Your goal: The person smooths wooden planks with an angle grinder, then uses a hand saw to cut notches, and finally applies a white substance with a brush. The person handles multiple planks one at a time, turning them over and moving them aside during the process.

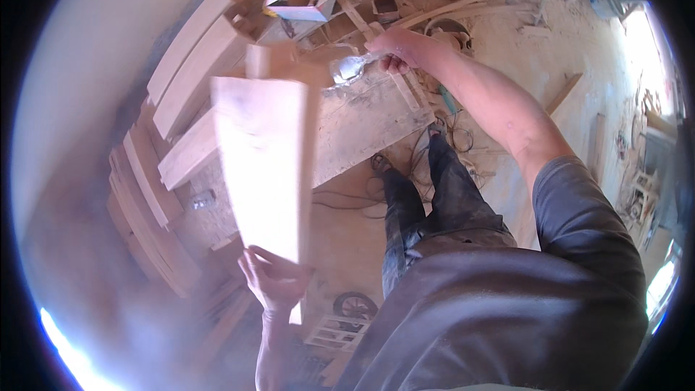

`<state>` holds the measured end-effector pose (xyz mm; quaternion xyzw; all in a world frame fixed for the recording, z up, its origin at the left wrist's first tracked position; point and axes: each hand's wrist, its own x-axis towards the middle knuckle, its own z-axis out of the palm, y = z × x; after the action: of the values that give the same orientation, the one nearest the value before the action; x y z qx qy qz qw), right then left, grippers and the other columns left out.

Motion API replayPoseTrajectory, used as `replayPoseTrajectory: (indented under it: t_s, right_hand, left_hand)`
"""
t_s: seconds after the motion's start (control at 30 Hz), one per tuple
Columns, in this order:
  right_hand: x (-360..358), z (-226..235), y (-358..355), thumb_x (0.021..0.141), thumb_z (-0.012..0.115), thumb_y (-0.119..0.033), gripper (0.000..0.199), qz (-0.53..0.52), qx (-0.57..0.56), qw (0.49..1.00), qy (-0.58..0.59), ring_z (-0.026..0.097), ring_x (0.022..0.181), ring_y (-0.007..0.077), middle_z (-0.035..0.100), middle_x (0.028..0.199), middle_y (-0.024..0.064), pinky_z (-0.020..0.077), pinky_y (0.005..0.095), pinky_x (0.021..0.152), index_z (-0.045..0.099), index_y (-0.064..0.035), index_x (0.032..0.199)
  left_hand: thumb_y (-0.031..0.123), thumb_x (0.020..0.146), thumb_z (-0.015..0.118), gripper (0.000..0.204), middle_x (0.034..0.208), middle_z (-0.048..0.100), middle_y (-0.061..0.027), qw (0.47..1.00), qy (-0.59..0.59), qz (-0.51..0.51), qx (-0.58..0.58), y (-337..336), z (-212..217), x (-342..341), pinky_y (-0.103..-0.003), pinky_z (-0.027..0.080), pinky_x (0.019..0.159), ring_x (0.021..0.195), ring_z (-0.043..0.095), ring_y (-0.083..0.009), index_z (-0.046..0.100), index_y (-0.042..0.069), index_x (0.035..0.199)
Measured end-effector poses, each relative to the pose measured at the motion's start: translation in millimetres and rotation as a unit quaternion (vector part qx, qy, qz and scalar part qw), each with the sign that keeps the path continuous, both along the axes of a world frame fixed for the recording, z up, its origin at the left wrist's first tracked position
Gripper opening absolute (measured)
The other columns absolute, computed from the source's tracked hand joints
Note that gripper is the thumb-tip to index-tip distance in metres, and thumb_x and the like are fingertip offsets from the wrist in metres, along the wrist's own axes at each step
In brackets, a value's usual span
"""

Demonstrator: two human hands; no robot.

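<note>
holding pale board (262,166) above dusty workbench (362,127), sawdust-strewn floor (565,51).

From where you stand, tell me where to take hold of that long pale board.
Grip the board near its lower end, from underneath, where the left hand already holds it. It stands tilted, long and wide, so a second grip on a long edge higher up would likely steady it. The right hand is busy with a shiny tool.
</note>
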<state>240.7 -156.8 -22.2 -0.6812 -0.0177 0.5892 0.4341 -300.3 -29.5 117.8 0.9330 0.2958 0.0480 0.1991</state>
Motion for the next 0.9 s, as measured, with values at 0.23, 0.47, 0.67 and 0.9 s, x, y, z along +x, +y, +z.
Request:
replayPoseTrajectory:
  t_s: [0.23,0.47,0.67,0.9]
  right_hand:
    - [7.1,-17.1,-58.4,0.097,0.071,-0.036,0.034,-0.011,0.046,0.999,0.026,0.056,0.052,0.0174,0.066,0.072,0.0105,0.0400,0.0308,0.046,0.068,-0.0027,0.092]
    - [36.0,-14.5,-129.6,0.101,0.066,-0.042,0.036,-0.169,0.073,0.980,0.079,0.051,0.049,0.0146,0.063,0.067,0.0064,0.0368,0.0292,0.045,0.071,-0.0062,0.098]
    - [29.2,-5.5,-203.6,0.101,0.067,-0.038,0.031,-0.353,0.309,0.868,0.163,0.053,0.052,0.0171,0.064,0.070,0.0087,0.0391,0.0294,0.046,0.069,-0.0071,0.103]
    - [-23.3,-27.2,-280.6,0.103,0.064,-0.032,0.042,-0.411,0.335,0.829,0.181,0.057,0.061,0.0203,0.066,0.082,0.0126,0.0465,0.0322,0.055,0.066,0.0019,0.127]
  left_hand:
    - [0.018,0.058,0.086,0.107,0.123,0.054,-0.0244,0.979,0.062,-0.180,-0.067,22.4,-7.3,9.7,-0.048,0.051,0.080,0.097,0.055,-0.0370,0.038,-0.003,0.151]
    - [0.017,0.058,0.084,0.101,0.119,0.054,-0.0225,0.962,0.112,-0.250,-0.016,34.3,-23.8,83.9,-0.049,0.052,0.085,0.101,0.056,-0.0389,0.043,0.001,0.149]
    - [0.017,0.057,0.083,0.098,0.117,0.054,-0.0213,0.951,0.129,-0.282,0.003,50.7,-69.5,158.1,-0.051,0.051,0.091,0.106,0.056,-0.0411,0.048,0.005,0.148]
    - [0.020,0.054,0.087,0.122,0.126,0.049,-0.0203,0.936,0.244,-0.253,-0.008,48.5,-122.9,203.2,-0.052,0.045,0.106,0.115,0.053,-0.0426,0.029,0.007,0.161]
